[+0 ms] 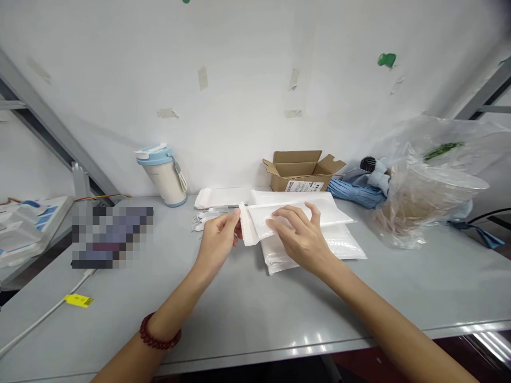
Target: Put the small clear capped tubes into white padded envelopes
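Note:
A white padded mailer (265,215) lies tilted over other mailers, its flap end raised at the left. My left hand (219,238) pinches the edge of that flap between thumb and fingers. My right hand (301,234) rests on top of the same mailer, fingers apart and slightly bent, fingertips touching its surface. Beneath is a stack of white padded mailers (343,247), partly covered by my right hand. Just beyond my left hand, some small white items with thin loops (205,215) lie on the table, partly hidden.
Another white packet (221,197) lies at the back of the grey table (235,319). Behind are an open cardboard box (297,162), a blue folded umbrella (355,192) and a cream-and-blue tumbler (163,175). A plastic-wrapped container (431,186) stands right; a blurred-out device (115,236) lies left with a cable.

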`<state>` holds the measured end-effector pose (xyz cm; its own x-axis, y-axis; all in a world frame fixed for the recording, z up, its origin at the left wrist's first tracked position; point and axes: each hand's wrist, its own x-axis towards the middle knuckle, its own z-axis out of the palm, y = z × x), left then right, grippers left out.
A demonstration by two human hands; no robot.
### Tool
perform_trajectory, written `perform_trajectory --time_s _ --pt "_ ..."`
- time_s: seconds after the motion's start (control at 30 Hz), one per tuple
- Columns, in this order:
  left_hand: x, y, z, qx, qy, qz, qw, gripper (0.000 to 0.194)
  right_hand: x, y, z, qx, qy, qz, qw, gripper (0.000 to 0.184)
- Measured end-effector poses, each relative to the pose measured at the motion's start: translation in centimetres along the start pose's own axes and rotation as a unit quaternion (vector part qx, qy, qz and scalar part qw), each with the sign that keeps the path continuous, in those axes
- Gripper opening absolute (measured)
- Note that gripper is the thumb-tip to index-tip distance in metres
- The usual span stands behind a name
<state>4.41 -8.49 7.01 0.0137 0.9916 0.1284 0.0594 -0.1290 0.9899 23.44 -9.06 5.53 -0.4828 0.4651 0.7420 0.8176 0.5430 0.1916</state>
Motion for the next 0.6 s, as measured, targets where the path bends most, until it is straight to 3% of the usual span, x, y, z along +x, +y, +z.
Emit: perform_trajectory --time_s 0.13,0.2,0.4,0.6 --pt "-0.2 -0.3 0.3 0.085 0.007 0.066 0.994 0.025 0.1 0.0 0.2 0.01 0.01 0.001 1.0 0.03" --pt "-0.4 -0.6 0.6 0.13 -0.01 0.118 0.984 0.029 0.1 0.1 0.3 0.009 0.025 -0.002 1.0 0.027" --pt "-0.9 -1.6 1.1 0.273 -0.056 0.307 0.91 0.04 0.0 0.2 0.1 0.005 0.053 -0.013 0.998 0.026" --pt "-0.5 -2.3 1.2 0.344 -0.027 0.38 0.858 0.032 0.4 -0.5 -1.0 -0.005 0.047 -0.026 0.999 0.022"
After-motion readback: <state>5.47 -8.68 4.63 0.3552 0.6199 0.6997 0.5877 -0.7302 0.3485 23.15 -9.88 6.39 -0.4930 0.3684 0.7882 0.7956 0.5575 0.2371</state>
